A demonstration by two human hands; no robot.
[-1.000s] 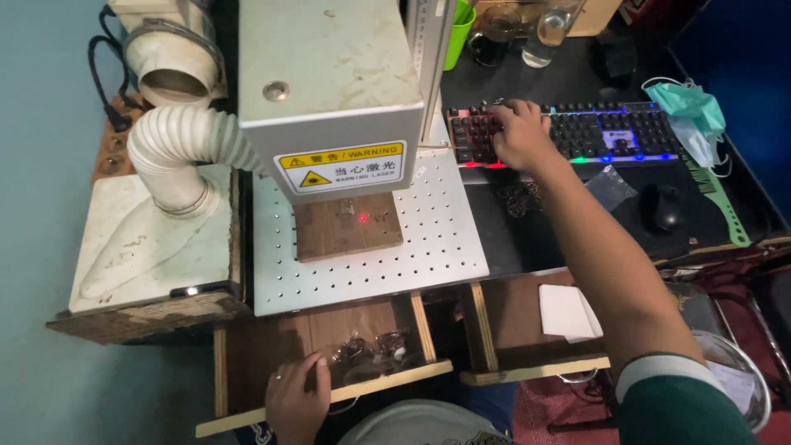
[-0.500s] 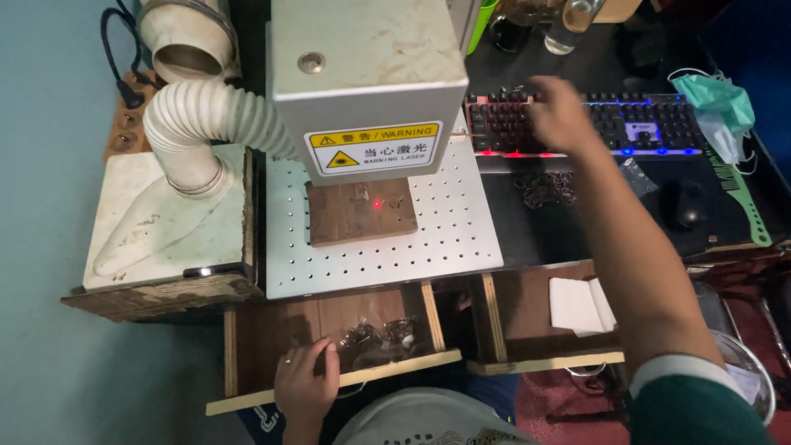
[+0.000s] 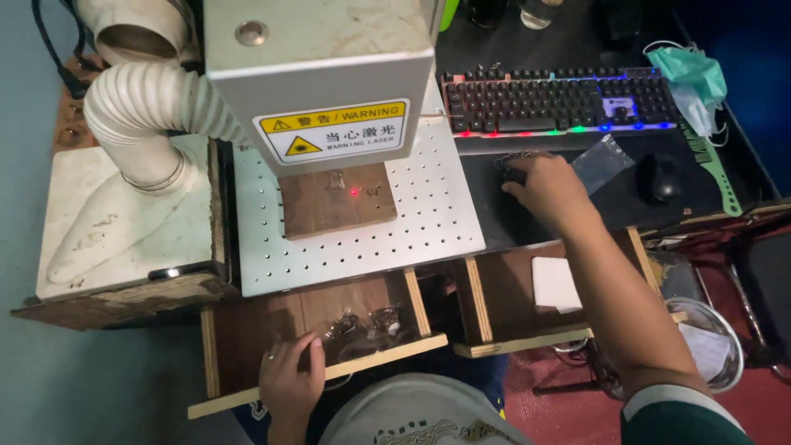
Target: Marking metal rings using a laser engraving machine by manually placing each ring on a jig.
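Beside the wooden block [image 3: 336,200], the right hand [image 3: 548,188] pinches curled fingers on small, light, likely slippery metal pieces [image 3: 517,159], while the left hand [image 3: 290,381], loosely curled, rests on the drawer [image 3: 247,330], gripping nothing.

Tight under the laser head, open along the plate's near edge

Above the wooden block [image 3: 336,200] the machine head [image 3: 317,74] hangs low, so you reach it only from the near edge of the perforated plate [image 3: 428,222], whose right half lies bare. The white hose [image 3: 144,107] blocks the plate's far left corner. Your right hand [image 3: 548,188] sits on the dark mat [image 3: 626,194], boxed by the keyboard [image 3: 560,99] behind and the mouse [image 3: 661,177] to the right. Your left hand [image 3: 290,381] covers the open left drawer's [image 3: 247,330] front edge; small metal pieces [image 3: 371,323] crowd its right side.
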